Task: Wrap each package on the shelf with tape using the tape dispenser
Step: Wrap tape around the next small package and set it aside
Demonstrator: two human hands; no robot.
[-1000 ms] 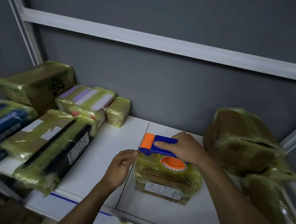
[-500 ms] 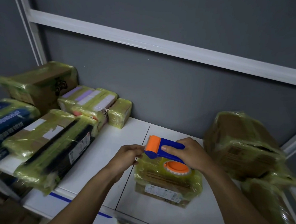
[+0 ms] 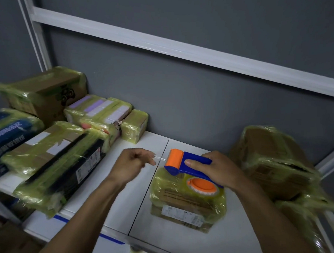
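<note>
**Tape held between two grips**

The right grip (image 3: 218, 172) is wrapped around the blue and orange dispenser (image 3: 189, 164). Just under this grip sits a package (image 3: 185, 204) in yellow wrap, on the white shelf (image 3: 117, 210). The left grip (image 3: 131, 163) pinches a thin strip of tape (image 3: 159, 158) that runs to the dispenser. A left pile (image 3: 54, 159) lies beyond the left grip, and a right pile (image 3: 272, 162) lies beyond the right grip.

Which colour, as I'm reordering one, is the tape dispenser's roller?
Orange roller, blue body; head view.
</note>
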